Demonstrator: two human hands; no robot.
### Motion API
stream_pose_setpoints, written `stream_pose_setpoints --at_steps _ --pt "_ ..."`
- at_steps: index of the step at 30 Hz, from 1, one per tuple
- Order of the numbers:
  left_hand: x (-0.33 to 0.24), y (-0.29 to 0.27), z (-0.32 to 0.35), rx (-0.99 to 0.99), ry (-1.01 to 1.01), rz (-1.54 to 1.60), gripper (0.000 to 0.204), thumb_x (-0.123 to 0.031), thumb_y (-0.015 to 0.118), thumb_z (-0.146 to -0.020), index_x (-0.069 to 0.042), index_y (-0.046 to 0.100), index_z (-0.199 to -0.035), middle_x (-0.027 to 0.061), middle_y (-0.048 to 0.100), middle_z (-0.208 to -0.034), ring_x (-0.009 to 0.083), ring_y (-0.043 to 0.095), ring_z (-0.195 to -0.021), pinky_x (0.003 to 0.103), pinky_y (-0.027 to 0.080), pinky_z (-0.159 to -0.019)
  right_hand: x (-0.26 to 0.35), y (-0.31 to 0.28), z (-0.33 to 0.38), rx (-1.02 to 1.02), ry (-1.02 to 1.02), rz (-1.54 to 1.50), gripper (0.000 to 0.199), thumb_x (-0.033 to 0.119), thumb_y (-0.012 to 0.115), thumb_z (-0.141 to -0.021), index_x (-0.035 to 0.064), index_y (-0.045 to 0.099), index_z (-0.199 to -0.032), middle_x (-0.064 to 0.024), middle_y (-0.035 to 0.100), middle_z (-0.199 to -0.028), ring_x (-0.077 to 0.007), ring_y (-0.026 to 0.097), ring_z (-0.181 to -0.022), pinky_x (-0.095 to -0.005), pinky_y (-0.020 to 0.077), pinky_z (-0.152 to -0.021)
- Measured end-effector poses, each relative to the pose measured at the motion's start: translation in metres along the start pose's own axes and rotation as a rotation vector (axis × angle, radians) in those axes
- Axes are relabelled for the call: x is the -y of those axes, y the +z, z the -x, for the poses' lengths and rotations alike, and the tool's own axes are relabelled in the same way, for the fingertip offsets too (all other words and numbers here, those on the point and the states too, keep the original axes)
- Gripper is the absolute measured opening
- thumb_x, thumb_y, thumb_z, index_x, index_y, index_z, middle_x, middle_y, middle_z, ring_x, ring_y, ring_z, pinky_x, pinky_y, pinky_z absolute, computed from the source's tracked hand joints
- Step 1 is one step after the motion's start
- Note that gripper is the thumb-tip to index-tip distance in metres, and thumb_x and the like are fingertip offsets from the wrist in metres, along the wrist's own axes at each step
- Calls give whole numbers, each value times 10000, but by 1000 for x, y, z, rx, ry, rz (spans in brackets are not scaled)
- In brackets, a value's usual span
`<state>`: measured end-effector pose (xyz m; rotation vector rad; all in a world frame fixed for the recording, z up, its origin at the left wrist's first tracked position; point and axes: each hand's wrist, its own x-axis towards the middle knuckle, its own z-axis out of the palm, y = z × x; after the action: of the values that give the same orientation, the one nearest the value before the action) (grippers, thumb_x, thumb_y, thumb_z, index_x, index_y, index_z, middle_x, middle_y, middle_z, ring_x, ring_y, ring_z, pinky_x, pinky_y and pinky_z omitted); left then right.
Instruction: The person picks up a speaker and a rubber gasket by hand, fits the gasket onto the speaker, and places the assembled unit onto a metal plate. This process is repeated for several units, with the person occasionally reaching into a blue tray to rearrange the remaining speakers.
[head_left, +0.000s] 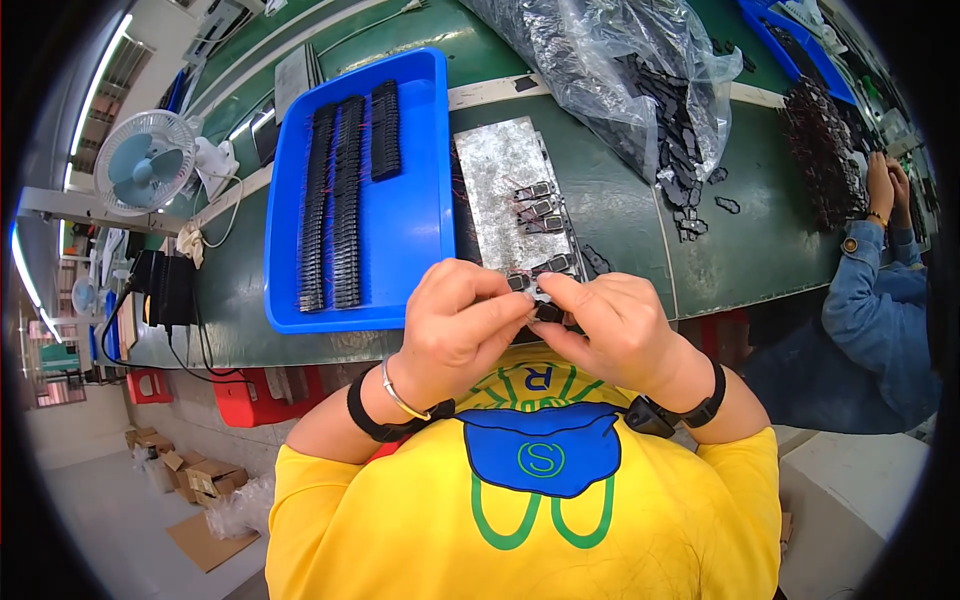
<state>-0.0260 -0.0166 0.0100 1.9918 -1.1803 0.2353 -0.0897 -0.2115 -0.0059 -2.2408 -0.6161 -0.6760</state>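
Left hand point(455, 320) and right hand point(610, 325) pinch one small black part point(547, 311) at the table edge point(330, 350), blue tray point(400, 230) just left

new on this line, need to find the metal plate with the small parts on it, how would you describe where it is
Start at the big blue tray on the green workbench. Directly against its right side lies a flat silvery metal plate, with small dark clips lined up along its right edge. It is the only shiny grey surface there, just above the person's hands.
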Motion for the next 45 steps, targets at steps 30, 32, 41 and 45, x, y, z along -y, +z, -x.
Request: stream_pose_setpoints --at_steps 30,32,41,45 --pt "1 8 10 -79 -72 113 249 -51 794 -643 -58 683 -866 58 590 -814 226 551 -734 343 415 -689 -1 6 4 -129 -55 -7 470 22 780 -641 -34 597 -1071 -73 619 -680 -216 590 -537 -305 453 -484" --pt "0 8 7 -70 -54 68 242 -57 795 -638 -58 681 -852 56 592 -811 227 551 -736 346 413 -700 -1 6 4 -114 -93 47 467 28 780 -655 -36 593 -1078 -68 612 -675 -211 583 -529 -303 454 -483" --pt "-3 11 7 -86 -74 -23 188 18 761 -644 -39 677 -802 55 581 -749 224 541 -712 367 415 -763 -1 9 2 -69 -136 118 476 17 774 -637 -36 594 -1074 -66 604 -667 -210 576 -522 -301 458 -480" --pt "-3 11 8 -96 -55 9 188 24 758 -653 -43 676 -808 49 581 -744 217 540 -704 381 416 -778 0 10 2 -111 -91 57 479 12 775 -625 -30 598 -1068 -62 604 -661 -209 574 -516 -303 457 -474"
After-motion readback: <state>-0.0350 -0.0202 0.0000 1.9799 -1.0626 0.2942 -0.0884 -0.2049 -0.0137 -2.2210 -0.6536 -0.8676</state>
